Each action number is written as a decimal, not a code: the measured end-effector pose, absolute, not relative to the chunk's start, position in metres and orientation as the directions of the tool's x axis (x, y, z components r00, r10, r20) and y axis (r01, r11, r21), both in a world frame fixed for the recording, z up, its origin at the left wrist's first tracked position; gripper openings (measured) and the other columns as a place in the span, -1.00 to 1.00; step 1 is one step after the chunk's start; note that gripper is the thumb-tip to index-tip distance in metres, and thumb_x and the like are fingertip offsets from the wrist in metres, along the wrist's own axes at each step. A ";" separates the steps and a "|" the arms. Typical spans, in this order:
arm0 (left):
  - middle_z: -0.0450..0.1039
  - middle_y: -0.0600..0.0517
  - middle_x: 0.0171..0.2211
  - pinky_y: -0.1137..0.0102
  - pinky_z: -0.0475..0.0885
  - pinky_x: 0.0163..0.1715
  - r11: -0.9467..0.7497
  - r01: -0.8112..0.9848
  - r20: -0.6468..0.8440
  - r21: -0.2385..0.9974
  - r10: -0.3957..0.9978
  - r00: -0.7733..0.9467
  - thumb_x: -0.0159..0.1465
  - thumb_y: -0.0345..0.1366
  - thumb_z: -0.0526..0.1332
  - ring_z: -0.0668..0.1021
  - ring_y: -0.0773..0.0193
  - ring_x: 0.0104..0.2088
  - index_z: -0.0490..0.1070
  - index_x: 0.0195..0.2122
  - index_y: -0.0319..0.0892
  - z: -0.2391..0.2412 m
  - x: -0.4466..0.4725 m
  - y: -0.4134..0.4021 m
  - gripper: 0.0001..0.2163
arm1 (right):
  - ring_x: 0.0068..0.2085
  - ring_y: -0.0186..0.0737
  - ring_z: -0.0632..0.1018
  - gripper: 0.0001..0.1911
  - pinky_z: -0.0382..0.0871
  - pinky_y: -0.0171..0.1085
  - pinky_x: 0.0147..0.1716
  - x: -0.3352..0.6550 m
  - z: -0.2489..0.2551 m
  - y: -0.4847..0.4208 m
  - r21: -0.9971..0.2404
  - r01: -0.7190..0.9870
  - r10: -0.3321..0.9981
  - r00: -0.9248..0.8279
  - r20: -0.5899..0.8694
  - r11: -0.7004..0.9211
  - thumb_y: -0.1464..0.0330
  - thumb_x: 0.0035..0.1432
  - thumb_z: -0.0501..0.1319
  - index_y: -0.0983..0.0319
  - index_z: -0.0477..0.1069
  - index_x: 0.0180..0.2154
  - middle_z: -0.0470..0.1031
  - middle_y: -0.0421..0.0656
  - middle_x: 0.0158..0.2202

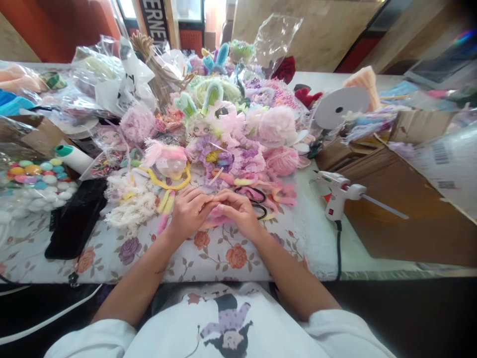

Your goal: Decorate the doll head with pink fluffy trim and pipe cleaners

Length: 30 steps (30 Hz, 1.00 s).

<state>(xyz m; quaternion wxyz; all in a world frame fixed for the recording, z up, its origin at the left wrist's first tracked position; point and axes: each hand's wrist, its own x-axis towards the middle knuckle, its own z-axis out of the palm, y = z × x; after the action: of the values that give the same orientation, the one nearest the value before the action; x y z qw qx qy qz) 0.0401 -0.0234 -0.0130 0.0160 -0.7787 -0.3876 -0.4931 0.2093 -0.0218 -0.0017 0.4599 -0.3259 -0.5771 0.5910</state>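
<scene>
Both hands meet above the flowered cloth, fingertips touching. My left hand (191, 209) is closed in a pinch, and my right hand (238, 211) pinches against it from the other side. A pink fuzzy strip (216, 215) shows between and just under the fingers; most of it is hidden. Beside my left hand lie yellow and pink fuzzy strips (166, 206). Black-handled scissors (262, 211) lie partly behind my right hand. A yellow fuzzy loop (182, 185) and more pink and yellow strips (285, 193) lie just beyond the hands.
A hot glue gun (337, 191) stands at right, its cord over the table edge, beside a cardboard box (413, 209). A black phone-like slab (76, 219) and a bag of coloured balls (37, 181) lie left. Yarn, ribbon and a doll (201, 130) pile up behind.
</scene>
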 end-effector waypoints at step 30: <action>0.53 -0.01 -0.40 0.37 0.41 -0.31 -0.762 0.512 0.769 0.397 0.581 0.267 0.23 -0.38 0.31 0.53 0.27 -0.37 0.47 -0.26 -0.20 -0.008 0.036 -0.021 -0.93 | -0.19 -0.15 0.49 -0.88 0.37 -0.14 -0.13 0.208 -0.009 -0.023 -0.864 0.095 0.842 -0.301 0.448 0.494 0.41 0.08 0.30 0.18 0.45 -0.27 0.52 -0.13 -0.28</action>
<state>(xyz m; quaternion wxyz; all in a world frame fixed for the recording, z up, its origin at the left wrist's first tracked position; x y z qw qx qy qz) 0.0357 -0.0211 -0.0079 -0.0344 -0.7951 -0.3435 -0.4987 0.2077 -0.0234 -0.0089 0.4911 -0.3292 -0.7113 0.3803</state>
